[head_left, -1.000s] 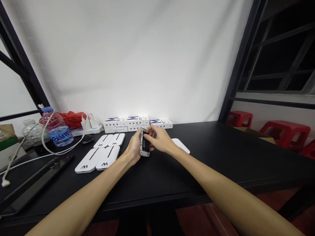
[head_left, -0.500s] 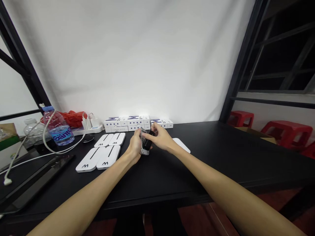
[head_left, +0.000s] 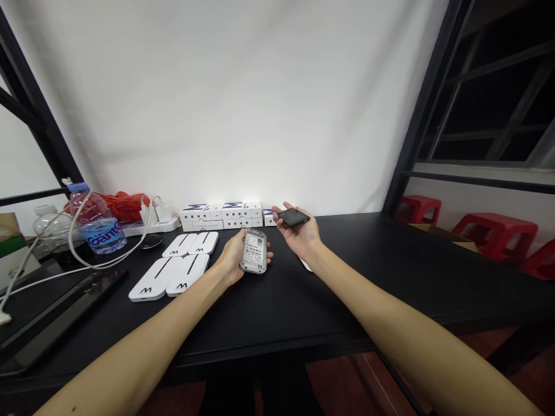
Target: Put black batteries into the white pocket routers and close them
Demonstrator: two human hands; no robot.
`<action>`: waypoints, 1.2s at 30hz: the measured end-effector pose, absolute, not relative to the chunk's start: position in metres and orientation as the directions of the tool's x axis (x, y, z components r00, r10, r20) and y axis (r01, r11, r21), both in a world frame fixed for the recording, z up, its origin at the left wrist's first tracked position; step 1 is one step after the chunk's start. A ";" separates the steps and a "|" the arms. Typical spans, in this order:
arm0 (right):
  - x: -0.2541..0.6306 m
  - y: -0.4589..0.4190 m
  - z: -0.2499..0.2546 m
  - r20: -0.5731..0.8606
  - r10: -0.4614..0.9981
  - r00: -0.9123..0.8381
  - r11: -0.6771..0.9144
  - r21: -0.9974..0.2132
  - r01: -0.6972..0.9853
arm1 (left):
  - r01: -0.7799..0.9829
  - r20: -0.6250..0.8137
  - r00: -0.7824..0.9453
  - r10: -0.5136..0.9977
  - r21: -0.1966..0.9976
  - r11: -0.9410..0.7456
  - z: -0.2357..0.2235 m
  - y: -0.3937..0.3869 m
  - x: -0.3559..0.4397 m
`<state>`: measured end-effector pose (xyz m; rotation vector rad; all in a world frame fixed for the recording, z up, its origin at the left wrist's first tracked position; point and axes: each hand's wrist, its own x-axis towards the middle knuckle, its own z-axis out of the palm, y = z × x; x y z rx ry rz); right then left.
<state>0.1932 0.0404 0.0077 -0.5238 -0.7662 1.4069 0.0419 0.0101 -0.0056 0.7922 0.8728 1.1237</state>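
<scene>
My left hand [head_left: 233,258] grips a pocket Wi-Fi router [head_left: 254,252] by its side, fingers behind it and thumb at its left edge. Its back is uncovered, showing a grey frame and a white printed label with a square code. To the right and slightly higher, my right hand [head_left: 303,232] is palm up and holds a flat black battery [head_left: 293,216] across the fingers, apart from the router. Beneath my right wrist, a white cover [head_left: 306,266] lies on the table, mostly hidden.
Several white routers [head_left: 156,277] with black stripes lie at left on the black table [head_left: 269,323]. White boxes [head_left: 202,215] stand along the wall. Farther left are a water bottle [head_left: 100,228], white cables, a power strip [head_left: 173,224], a mouse [head_left: 151,241] and a dark tablet [head_left: 60,323].
The battery has come out of the router, and my right hand has moved it up and to the right, turning palm up. The router in my left hand now faces me with its label visible.
</scene>
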 end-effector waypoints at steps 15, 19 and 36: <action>0.182 0.030 0.005 0.308 0.951 0.037 0.306 -0.909 -0.285 | -0.418 -0.151 0.284 0.947 0.870 0.263 -0.006 0.008 0.042; 0.173 0.024 -0.001 0.475 0.880 0.022 0.475 -0.880 0.015 | -0.392 -0.173 0.336 0.926 0.868 0.304 -0.005 0.004 0.047; 0.171 0.019 -0.003 0.535 0.841 0.081 0.432 -0.754 0.494 | -0.416 -0.102 0.430 0.897 0.859 0.297 -0.001 -0.014 0.053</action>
